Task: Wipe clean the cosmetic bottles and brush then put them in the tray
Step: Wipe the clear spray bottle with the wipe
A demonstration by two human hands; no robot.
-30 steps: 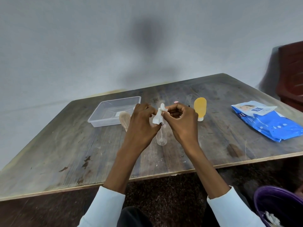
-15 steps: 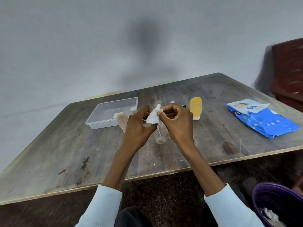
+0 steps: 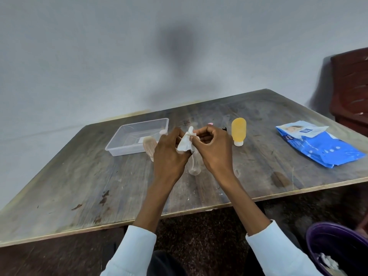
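Observation:
My left hand and my right hand meet above the table's middle, both pinching a crumpled white wipe. A clear bottle hangs below the wipe, its upper part hidden by my fingers; which hand holds it I cannot tell. A beige brush lies just left of my left hand, beside the clear plastic tray. A yellow bottle with a white cap stands to the right of my right hand. Small pink and black items peek out behind my hands.
A blue wet-wipe pack lies at the table's right side. A purple bin with used wipes sits on the floor at the lower right. A dark red chair stands beyond the table's right corner.
My hands have stayed together on the wipe, working it around the clear bottle's top. The view has shifted slightly.

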